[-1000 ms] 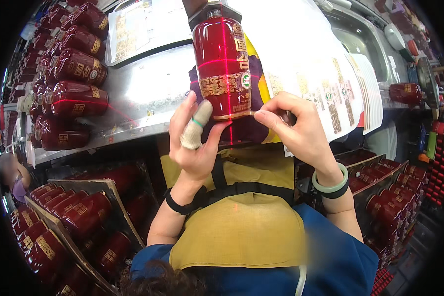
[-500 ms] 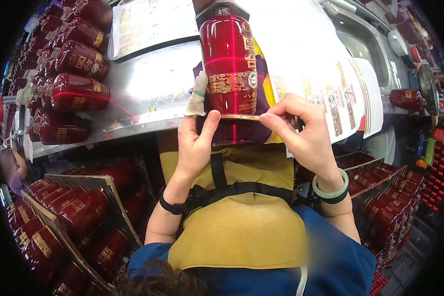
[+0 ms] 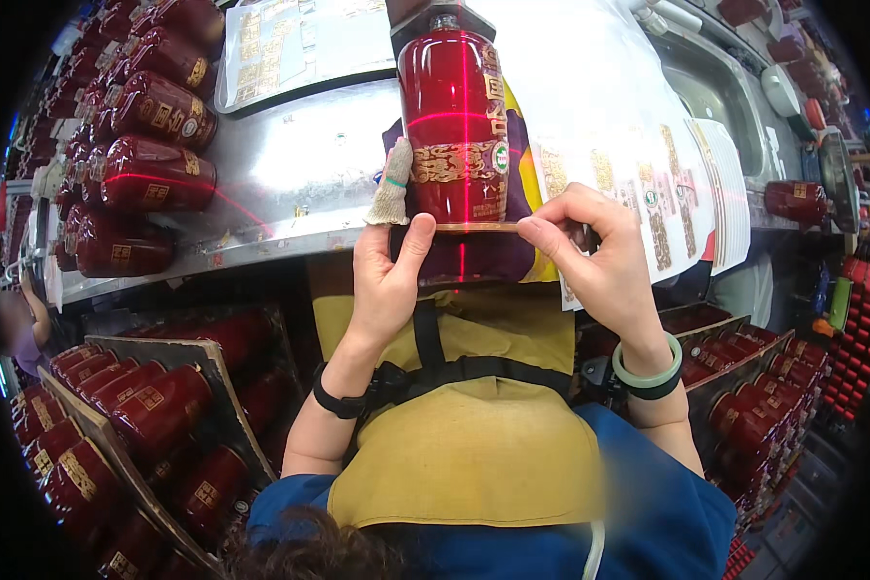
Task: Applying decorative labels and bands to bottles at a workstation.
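Hands (image 3: 385,278) flank bottle (image 3: 451,116) near edge of counter (image 3: 295,155) stretching left.

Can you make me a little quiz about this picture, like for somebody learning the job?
1. True or false: the left hand has a cloth finger cover on one finger.
2. Which colour is the bangle: A blue, B orange, or C pale green?
3. Fill in: the right hand is at one end of the thin gold-coloured strip along the base of a big red ____.

Key: 1 true; 2 C; 3 bottle.
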`<state>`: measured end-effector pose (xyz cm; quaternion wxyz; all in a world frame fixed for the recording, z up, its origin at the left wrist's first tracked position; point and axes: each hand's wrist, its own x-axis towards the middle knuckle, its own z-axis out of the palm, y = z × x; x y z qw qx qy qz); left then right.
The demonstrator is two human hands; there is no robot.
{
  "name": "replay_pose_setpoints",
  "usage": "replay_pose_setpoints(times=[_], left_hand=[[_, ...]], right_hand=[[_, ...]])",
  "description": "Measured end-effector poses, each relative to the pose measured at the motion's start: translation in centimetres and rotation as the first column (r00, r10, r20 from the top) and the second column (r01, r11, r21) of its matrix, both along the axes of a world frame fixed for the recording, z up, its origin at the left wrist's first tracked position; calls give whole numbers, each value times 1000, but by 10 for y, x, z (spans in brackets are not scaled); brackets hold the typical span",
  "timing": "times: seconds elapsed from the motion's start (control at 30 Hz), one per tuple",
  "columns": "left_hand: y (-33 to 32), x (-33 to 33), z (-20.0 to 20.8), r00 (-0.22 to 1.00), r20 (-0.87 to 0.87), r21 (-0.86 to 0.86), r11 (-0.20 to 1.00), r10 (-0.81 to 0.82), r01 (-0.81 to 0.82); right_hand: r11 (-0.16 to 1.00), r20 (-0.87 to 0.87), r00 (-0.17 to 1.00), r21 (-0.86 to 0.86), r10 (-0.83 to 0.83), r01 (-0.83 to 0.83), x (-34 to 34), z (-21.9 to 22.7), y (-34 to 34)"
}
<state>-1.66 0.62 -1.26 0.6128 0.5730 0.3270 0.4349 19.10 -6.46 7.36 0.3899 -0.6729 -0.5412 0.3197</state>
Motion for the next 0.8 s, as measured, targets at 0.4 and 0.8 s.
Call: replay_pose_setpoints(times=[0.4, 0.8], left_hand=[[-3, -8, -13, 999, -33, -180, 983, 19, -25], [-6, 0, -3, 997, -39, -47, 997, 59, -61]], right_hand=[[1000, -2, 1000, 11, 0, 0, -1, 2, 1], [1000, 13, 1000, -3, -2, 2, 0, 1, 1]])
